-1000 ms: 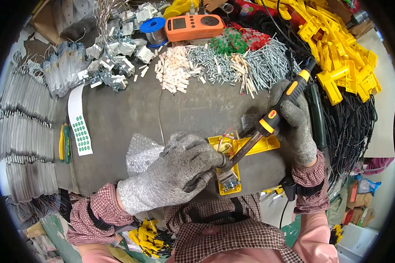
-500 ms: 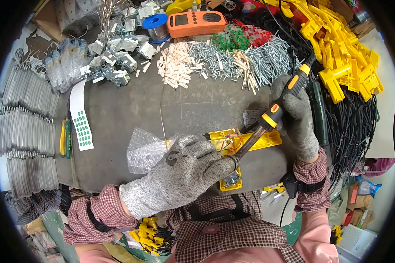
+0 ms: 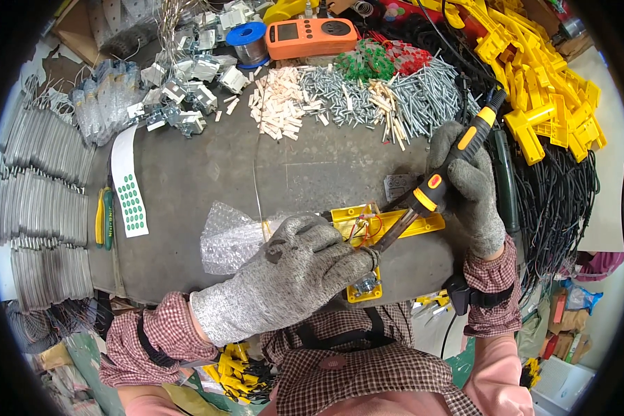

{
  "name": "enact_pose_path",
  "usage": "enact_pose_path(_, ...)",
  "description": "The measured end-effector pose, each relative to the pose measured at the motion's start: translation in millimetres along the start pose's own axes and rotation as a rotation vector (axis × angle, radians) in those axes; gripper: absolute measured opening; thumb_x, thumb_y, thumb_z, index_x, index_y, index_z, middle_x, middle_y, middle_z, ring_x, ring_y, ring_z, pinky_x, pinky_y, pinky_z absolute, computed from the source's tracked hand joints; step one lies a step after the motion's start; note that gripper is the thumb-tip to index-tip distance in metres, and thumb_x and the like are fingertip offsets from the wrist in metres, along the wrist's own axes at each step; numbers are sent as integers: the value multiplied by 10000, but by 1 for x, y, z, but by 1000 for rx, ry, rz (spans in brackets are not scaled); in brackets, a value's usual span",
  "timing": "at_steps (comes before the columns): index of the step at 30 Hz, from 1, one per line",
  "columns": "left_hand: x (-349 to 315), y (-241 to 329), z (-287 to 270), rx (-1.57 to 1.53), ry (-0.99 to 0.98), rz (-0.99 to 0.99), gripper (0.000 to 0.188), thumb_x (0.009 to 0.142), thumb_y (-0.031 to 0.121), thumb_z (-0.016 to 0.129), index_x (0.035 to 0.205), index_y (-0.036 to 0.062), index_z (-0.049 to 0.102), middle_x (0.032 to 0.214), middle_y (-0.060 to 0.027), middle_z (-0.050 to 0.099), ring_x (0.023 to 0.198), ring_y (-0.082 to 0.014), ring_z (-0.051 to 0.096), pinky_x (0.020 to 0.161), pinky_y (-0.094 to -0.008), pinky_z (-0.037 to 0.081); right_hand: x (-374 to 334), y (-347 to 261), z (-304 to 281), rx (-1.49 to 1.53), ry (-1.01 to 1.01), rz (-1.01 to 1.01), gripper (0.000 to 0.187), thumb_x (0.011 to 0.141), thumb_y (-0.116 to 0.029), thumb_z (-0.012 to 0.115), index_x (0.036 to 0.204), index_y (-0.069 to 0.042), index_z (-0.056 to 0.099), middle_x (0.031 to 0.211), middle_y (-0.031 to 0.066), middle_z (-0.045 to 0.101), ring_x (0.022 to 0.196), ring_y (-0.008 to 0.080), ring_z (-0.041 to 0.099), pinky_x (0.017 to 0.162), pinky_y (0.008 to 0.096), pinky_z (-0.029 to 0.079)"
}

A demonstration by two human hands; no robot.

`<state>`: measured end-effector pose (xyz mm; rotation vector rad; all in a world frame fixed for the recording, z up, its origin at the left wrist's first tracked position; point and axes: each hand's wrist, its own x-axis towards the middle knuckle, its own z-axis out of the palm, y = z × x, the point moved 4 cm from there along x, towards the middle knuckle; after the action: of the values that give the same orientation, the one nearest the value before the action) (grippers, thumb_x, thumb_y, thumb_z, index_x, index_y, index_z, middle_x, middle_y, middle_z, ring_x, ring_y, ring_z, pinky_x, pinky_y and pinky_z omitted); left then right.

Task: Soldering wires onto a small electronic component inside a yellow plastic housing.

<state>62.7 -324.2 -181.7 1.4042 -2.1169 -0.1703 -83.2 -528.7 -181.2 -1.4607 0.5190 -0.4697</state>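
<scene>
My right hand [image 3: 473,191], in a grey knit glove, is wrapped round a black and orange soldering iron [image 3: 433,183]. The iron slants down-left, its metal barrel reaching the fingers of my left hand [image 3: 291,267]; its tip is hidden there. That hand, gloved alike, is closed palm down over an open yellow plastic housing [image 3: 416,224], and whatever its fingers hold is out of sight. Thin red and pale wires [image 3: 365,225] show inside the housing. A metal part [image 3: 365,283] sits in its near end. Clear bubble wrap [image 3: 227,239] lies beside my left hand.
Behind lie a solder spool [image 3: 246,43], an orange meter [image 3: 312,38], heaps of screws [image 3: 423,93] and pale small pieces [image 3: 277,104]. Yellow housings [image 3: 534,83] and black cables [image 3: 555,201] are piled right. Pliers [image 3: 105,218], a sticker strip [image 3: 128,187] and grey strips [image 3: 45,201] lie left.
The soldering iron's handle has tilted slightly to the right and down, with my right hand shifting along. My left hand and the yellow housing have stayed almost still.
</scene>
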Motion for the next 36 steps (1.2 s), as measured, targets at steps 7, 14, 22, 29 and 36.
enact_pose_path(7,-1,-1,2,-20,-44,-22,468,708,132,719,1170,76,665,1051,-52,704,941,-274,639,853,-480,471,-4,-4,6,9,91,12,278,860,-280,623,1017,-64,547,864,5,543,679,75,544,548,207,439)
enact_pose_path(14,1,3,0,14,-25,4,463,718,137,707,1177,78,676,1011,-58,692,921,-276,645,857,-479,466,-13,-2,-16,166,149,-150,371,941,-404,643,894,-76,476,616,8,489,377,95,404,377,238,359)
enact_pose_path(22,1,4,0,67,-26,53,508,712,155,700,1212,76,671,1009,-59,685,932,-283,643,913,-505,457,-39,28,-39,456,252,-320,260,992,-283,580,1020,-52,463,608,42,520,320,90,382,312,216,320)
enact_pose_path(29,4,4,-2,37,-157,-10,533,716,167,673,1242,82,668,985,-53,664,924,-282,634,921,-503,460,-40,31,-32,390,324,-244,361,953,-367,618,932,-39,468,575,22,485,342,74,365,343,215,308)
enact_pose_path(36,12,7,-8,25,-187,-21,510,753,166,646,1256,87,671,917,-49,652,888,-265,634,922,-488,458,-40,34,-34,551,225,-300,228,979,-244,583,1045,-51,483,652,71,570,342,96,417,311,220,325)
